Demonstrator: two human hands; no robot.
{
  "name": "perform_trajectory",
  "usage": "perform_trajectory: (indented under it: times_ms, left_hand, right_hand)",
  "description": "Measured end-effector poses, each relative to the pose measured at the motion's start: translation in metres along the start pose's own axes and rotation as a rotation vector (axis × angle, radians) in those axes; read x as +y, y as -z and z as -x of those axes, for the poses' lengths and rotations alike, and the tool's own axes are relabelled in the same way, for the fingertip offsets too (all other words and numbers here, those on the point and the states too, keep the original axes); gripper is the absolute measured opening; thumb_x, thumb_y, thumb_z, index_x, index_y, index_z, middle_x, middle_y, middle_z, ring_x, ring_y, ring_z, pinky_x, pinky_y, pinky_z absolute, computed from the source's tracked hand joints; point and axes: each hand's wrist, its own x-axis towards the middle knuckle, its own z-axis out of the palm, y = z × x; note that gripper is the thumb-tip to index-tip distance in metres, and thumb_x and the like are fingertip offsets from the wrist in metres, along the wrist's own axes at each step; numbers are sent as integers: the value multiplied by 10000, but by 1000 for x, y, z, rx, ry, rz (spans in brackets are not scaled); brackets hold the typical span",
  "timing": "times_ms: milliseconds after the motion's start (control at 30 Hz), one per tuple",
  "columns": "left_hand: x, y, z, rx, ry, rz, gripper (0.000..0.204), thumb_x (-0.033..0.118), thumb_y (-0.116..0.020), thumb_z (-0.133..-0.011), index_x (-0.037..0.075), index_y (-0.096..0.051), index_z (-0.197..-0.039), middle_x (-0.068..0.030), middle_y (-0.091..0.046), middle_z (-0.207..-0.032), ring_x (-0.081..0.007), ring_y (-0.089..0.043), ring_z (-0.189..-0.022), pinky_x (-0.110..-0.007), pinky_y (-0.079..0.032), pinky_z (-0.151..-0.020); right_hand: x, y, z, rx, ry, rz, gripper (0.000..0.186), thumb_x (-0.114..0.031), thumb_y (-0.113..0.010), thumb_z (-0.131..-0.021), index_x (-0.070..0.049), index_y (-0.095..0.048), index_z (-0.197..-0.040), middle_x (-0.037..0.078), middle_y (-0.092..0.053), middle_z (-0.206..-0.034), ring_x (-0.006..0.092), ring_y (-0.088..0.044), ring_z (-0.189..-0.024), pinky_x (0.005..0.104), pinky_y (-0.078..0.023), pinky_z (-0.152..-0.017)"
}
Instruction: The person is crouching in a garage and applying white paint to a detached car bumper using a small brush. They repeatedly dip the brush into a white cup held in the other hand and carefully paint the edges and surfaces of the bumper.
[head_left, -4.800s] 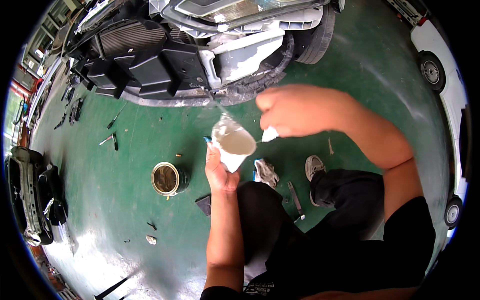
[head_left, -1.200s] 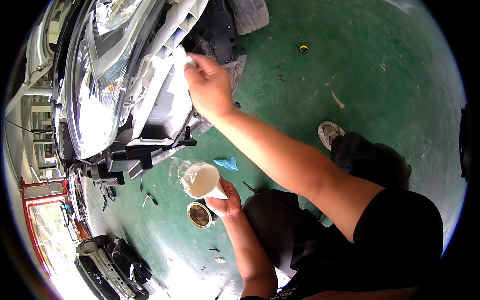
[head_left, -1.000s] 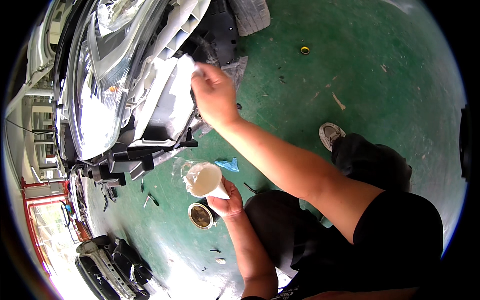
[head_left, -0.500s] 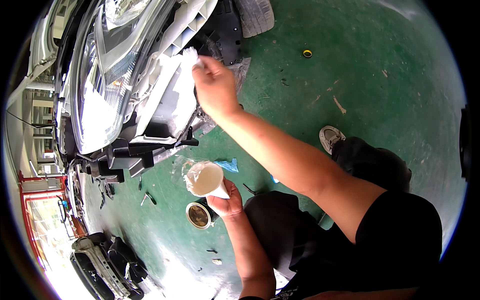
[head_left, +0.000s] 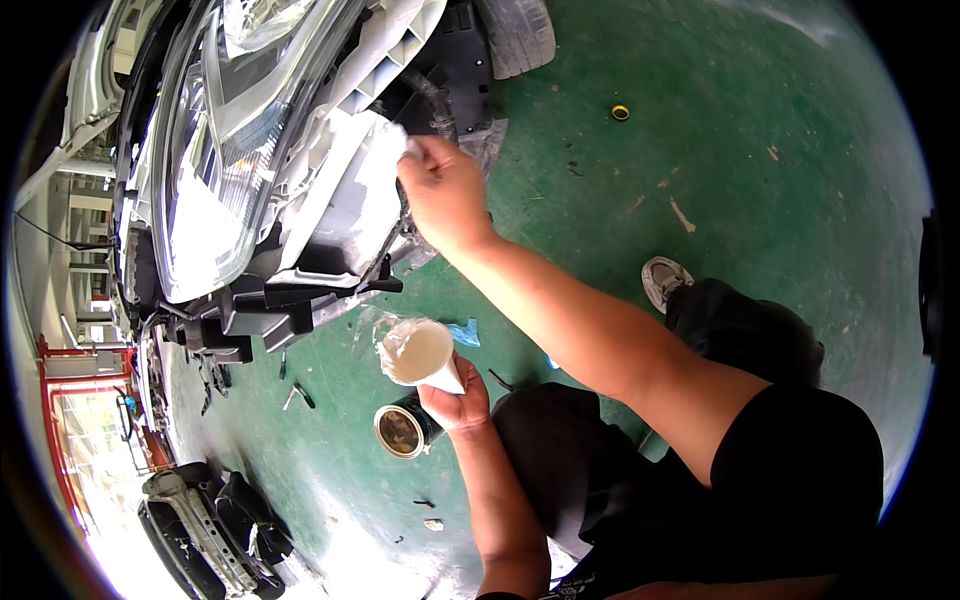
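My left hand, low in the middle, is wrapped round a white cup. White, creamy-looking stuff and a bit of clear film show along the cup's left side. Farther up, my right hand is closed, with thumb and fingers pinched on a small white piece, too blurred to name. Its fingertips are at the edge of a pale panel on a car's front end, beside the headlight. I cannot tell whether the piece touches the panel.
An open tin stands on the green floor under my left hand. Nearby lie a blue scrap and a dark-handled tool. A yellow-black ring lies beyond the tyre. Dark car parts lie at lower left.
My right hand has moved slightly down and right in the picture, along the panel's edge. The cup stays in my left hand, shifted a little right as the whole view moves slightly.
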Motion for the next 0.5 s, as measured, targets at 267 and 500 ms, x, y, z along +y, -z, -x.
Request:
perform_trajectory:
  times_ms: [267,500]
  left_hand:
    - [15,35,-14,-429,146,-26,330,181,-477,-1043,21,-588,-1309,-134,-673,-1239,-225,-693,-945,-269,-535,-562]
    - [-7,-8,-2,3,31,6,224,197,-436,-1060,25,-553,-1143,-37,-524,-845,-135,-378,-605,-255,-270,-423]
  right_hand:
    - [6,-13,0,-12,266,203,317,-125,-658,-897,36,-680,-1169,200,-672,-944,336,-662,-783,426,-527,-695]
    - [-4,8,-10,58,296,260,283,-139,-663,-895,23,-698,-1124,193,-668,-929,334,-667,-812,414,-540,-733]
